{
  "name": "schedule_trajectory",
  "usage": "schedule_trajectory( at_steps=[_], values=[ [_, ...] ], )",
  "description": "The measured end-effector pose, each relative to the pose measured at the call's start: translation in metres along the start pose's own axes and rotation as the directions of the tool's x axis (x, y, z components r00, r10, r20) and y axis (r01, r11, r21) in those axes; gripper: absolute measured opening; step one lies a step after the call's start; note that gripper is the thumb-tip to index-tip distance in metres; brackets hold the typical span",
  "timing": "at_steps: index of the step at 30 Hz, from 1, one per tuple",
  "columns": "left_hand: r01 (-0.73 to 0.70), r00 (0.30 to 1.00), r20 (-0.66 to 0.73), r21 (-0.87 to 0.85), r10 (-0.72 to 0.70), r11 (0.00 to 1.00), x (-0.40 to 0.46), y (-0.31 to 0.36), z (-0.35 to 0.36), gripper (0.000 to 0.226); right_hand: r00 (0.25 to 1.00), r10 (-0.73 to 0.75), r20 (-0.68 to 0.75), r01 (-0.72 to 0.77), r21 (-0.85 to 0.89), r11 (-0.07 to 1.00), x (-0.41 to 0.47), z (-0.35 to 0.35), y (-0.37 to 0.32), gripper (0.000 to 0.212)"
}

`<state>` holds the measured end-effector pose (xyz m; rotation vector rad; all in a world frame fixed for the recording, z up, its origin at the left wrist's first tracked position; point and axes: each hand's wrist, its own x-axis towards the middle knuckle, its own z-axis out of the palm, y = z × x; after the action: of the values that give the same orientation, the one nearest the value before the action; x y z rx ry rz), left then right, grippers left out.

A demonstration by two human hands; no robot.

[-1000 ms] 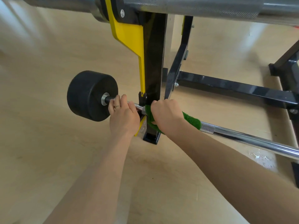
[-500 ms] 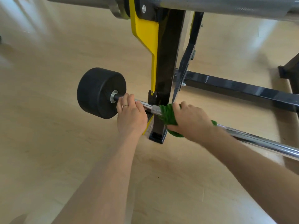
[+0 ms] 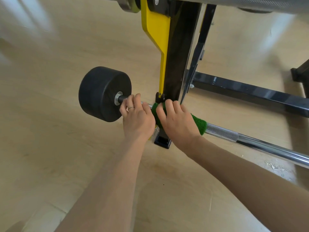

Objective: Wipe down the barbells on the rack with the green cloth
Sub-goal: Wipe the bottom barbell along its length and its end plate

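Note:
A low chrome barbell (image 3: 260, 144) runs from lower right to a black cylindrical weight (image 3: 102, 93) at its left end, resting at the foot of the black and yellow rack post (image 3: 177, 64). My left hand (image 3: 137, 118), with a ring on one finger, grips the bar just beside the weight. My right hand (image 3: 177, 123) presses the green cloth (image 3: 199, 123) around the bar at the rack post, right next to my left hand. Cloth shows at both sides of that hand. A second barbell (image 3: 250, 4) lies across the top of the rack.
The rack's black base bar (image 3: 250, 92) runs along the wooden floor (image 3: 50, 148) behind the low barbell. Another black rack foot (image 3: 301, 72) sits at the far right. Small wet spots (image 3: 275, 166) lie on the floor under the bar.
My right hand has slid the green cloth along the bar to the left, ending against the rack post beside my left hand. My left hand has kept its grip.

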<state>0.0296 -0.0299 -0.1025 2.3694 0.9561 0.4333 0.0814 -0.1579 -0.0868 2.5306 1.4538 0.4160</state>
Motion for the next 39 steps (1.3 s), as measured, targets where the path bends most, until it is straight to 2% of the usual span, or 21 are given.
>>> schedule_trajectory(
  at_steps=[5, 9, 13, 17, 19, 20, 23, 24, 28, 31, 34, 37, 39],
  values=[
    [-0.029, 0.999, -0.018, -0.032, 0.028, 0.999, -0.004, -0.001, -0.013, 0.043, 0.996, -0.009, 0.094, 0.006, 0.039, 0.999, -0.028, -0.001, 0.029, 0.077],
    [-0.107, 0.987, -0.121, 0.018, 0.109, 0.994, -0.004, 0.001, -0.037, 0.041, 0.997, 0.01, 0.073, -0.015, 0.063, 0.998, -0.048, -0.001, 0.043, 0.075],
    [-0.108, 0.951, -0.277, 0.126, 0.139, 0.986, 0.005, -0.012, -0.063, 0.043, 0.997, 0.065, -0.043, -0.047, 0.331, 0.943, -0.042, -0.012, 0.04, 0.058],
    [-0.128, 0.938, -0.289, 0.227, 0.192, 0.965, 0.003, -0.018, -0.063, 0.049, 0.977, 0.185, -0.103, -0.083, 0.617, 0.783, 0.01, -0.037, 0.014, 0.051],
    [-0.066, 0.928, -0.341, 0.241, 0.149, 0.968, 0.009, -0.019, -0.065, 0.049, 0.955, 0.272, -0.12, -0.108, 0.713, 0.693, 0.032, -0.042, -0.004, 0.053],
    [-0.011, 0.928, -0.359, 0.227, 0.095, 0.974, 0.012, -0.02, -0.068, 0.05, 0.957, 0.262, -0.128, -0.088, 0.729, 0.679, 0.039, -0.042, -0.013, 0.054],
    [0.124, 0.946, -0.316, 0.123, -0.08, 0.985, 0.021, -0.037, -0.069, 0.053, 0.992, 0.055, -0.117, 0.04, 0.682, 0.73, 0.047, -0.031, -0.032, 0.061],
    [0.126, 0.953, -0.288, 0.101, -0.092, 0.987, 0.021, -0.043, -0.067, 0.053, 0.996, 0.027, -0.081, 0.035, 0.674, 0.738, 0.05, -0.029, -0.034, 0.062],
    [0.071, 0.959, -0.274, 0.01, -0.065, 0.997, 0.025, -0.052, -0.059, 0.053, 0.984, 0.086, 0.156, -0.166, 0.629, 0.76, 0.076, -0.032, -0.032, 0.062],
    [0.112, 0.952, -0.283, -0.036, -0.117, 0.993, 0.026, -0.048, -0.055, 0.053, 0.959, 0.019, 0.284, -0.163, 0.493, 0.854, 0.092, -0.04, -0.04, 0.069],
    [0.133, 0.949, -0.281, -0.064, -0.146, 0.989, 0.028, -0.046, -0.052, 0.053, 0.923, 0.063, 0.381, -0.228, 0.406, 0.885, 0.106, -0.038, -0.051, 0.072],
    [0.127, 0.951, -0.27, -0.102, -0.15, 0.987, 0.029, -0.046, -0.052, 0.052, 0.838, 0.081, 0.54, -0.354, 0.422, 0.835, 0.133, -0.038, -0.048, 0.065],
    [0.133, 0.953, -0.254, -0.132, -0.163, 0.982, 0.029, -0.045, -0.052, 0.052, 0.731, 0.001, 0.683, -0.417, 0.446, 0.792, 0.153, -0.039, -0.039, 0.055]
  ],
)
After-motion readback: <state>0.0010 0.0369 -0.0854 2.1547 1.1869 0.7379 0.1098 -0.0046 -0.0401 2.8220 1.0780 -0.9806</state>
